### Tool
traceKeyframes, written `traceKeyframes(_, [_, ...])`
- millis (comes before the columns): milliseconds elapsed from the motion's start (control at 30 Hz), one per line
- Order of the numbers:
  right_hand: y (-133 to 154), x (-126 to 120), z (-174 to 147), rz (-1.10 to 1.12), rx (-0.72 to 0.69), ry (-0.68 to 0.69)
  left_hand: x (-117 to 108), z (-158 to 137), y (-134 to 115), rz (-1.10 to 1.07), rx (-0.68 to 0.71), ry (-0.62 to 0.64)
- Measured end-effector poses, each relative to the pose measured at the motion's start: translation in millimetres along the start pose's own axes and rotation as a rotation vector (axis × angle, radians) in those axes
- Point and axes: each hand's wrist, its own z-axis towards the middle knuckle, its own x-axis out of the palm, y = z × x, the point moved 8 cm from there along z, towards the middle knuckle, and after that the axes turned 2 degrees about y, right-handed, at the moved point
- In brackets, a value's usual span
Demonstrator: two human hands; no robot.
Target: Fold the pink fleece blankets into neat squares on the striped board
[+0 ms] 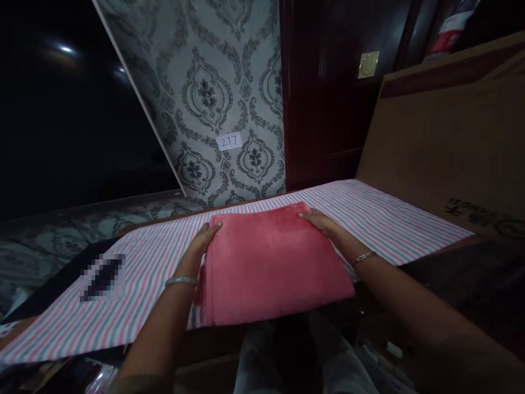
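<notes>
A folded pink plush blanket [270, 262] lies in front of me, its near edge reaching over the front of the table. My left hand [205, 236] grips its left side near the far corner, thumb on top and the other fingers mostly hidden. At the far right corner, my right hand [322, 220] holds it the same way, with the thumb pressed on the upper face. Layered folds show along the blanket's left edge. Beneath it spreads a striped cloth [156, 262] in pink, white and grey.
A blurred dark object [102, 278] rests on the cloth at the left. A large cardboard box [443, 137] stands at the right, with a bottle [449, 33] behind its top edge. A dark screen [74, 109] fills the upper left, beside a patterned wall [205, 93] bearing a paper label [229, 141].
</notes>
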Motion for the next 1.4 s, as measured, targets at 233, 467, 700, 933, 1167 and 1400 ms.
traceKeyframes(233, [22.6, -14.1, 37.8, -0.327, -0.116, -0.199, -13.3, 9.7, -28.0, -0.066, 0.006, 0.048])
traceKeyframes(467, [-18.8, 69.4, -31.6, -0.801, -0.409, 0.016, -38.3, -40.9, 54.8, -0.161, -0.102, 0.023])
traceKeyframes(700, [-18.3, 72.9, -48.7, -0.937, -0.407, -0.050, -26.3, -95.3, 104.8, -0.383, -0.012, 0.024])
traceKeyframes(933, [14.2, 88.8, -62.1, -0.814, -0.489, -0.079, -14.2, -100.9, 112.1, -0.573, 0.104, -0.077])
traceKeyframes(1167, [88.5, 212.3, -96.4, -0.523, -0.785, 0.289, -13.5, -115.3, 107.6, -0.617, 0.201, -0.089])
traceKeyframes(1400, [100.6, 290.0, -86.1, -0.712, -0.702, 0.618, -13.6, -116.9, 105.8, -0.634, 0.258, -0.084])
